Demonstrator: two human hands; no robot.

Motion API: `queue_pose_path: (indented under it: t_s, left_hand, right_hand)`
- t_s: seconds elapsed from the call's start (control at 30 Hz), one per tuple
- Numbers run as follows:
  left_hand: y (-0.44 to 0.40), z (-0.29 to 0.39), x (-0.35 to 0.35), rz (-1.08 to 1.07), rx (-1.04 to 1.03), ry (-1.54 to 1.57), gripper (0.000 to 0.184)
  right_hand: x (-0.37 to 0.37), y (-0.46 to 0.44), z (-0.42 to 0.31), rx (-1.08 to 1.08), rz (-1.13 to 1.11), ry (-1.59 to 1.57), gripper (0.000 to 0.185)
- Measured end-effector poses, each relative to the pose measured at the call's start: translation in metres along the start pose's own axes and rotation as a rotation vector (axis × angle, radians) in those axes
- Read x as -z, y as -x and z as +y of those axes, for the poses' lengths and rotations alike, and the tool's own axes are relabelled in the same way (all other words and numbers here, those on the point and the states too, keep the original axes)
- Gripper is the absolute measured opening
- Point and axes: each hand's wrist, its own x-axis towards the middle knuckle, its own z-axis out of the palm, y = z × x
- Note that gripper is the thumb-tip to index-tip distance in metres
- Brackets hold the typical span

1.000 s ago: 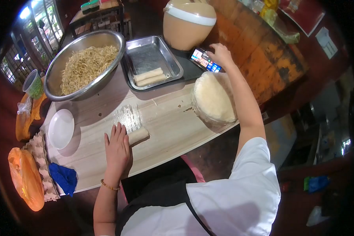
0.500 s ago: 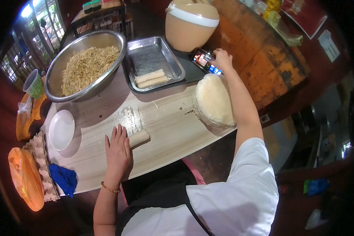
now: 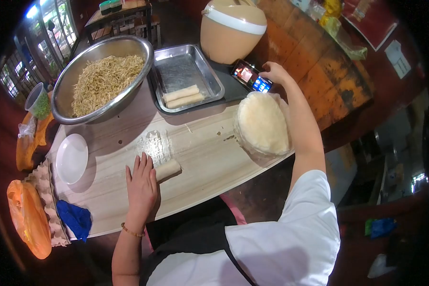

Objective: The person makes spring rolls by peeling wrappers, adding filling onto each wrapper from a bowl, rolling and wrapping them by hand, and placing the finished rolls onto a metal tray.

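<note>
The counter (image 3: 200,148) has a smooth, pale wood-grain surface, turned glossy by a wet-looking patch (image 3: 156,143). At ten o'clock the bowl (image 3: 121,46) is shiny metal, as is the tray (image 3: 178,66) at eleven. The bucket (image 3: 233,40) at twelve looks like smooth plastic with a soft sheen. At one, the phone (image 3: 247,76) has a glossy screen. The stack of rounds (image 3: 263,121) at two is matt, like the smooth roll (image 3: 169,168) nearer centre. At nine sits a smooth, glossy plate (image 3: 72,158); at eight, a rough, matt egg tray (image 3: 45,190) and a crinkled, shiny plastic bag (image 3: 29,219)
</note>
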Motion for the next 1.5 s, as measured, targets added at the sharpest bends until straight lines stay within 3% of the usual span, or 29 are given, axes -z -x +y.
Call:
queue_pose_path:
  t_s: [0.1,0.63,1.17,1.33,1.5]
  left_hand:
    - [-0.001,0.003,0.004,-0.029,0.02,0.011,0.043]
    - [-0.003,0.008,0.012,-0.096,0.059,0.05,0.046]
    - [-0.005,0.012,0.017,-0.156,0.086,0.062,0.047]
    - [-0.004,0.01,0.015,-0.136,0.068,0.046,0.046]
    - [-0.003,0.009,0.014,-0.122,0.064,0.044,0.045]
  right_hand:
    - [0.005,0.003,0.007,0.036,-0.094,-0.024,0.07]
    - [0.008,0.009,0.002,0.049,-0.153,-0.021,0.081]
    - [-0.015,0.0,0.005,0.107,-0.2,-0.051,0.075]
    - [-0.025,0.009,-0.012,0.037,-0.075,0.121,0.071]
    - [-0.023,0.016,-0.028,-0.054,-0.087,0.247,0.074]
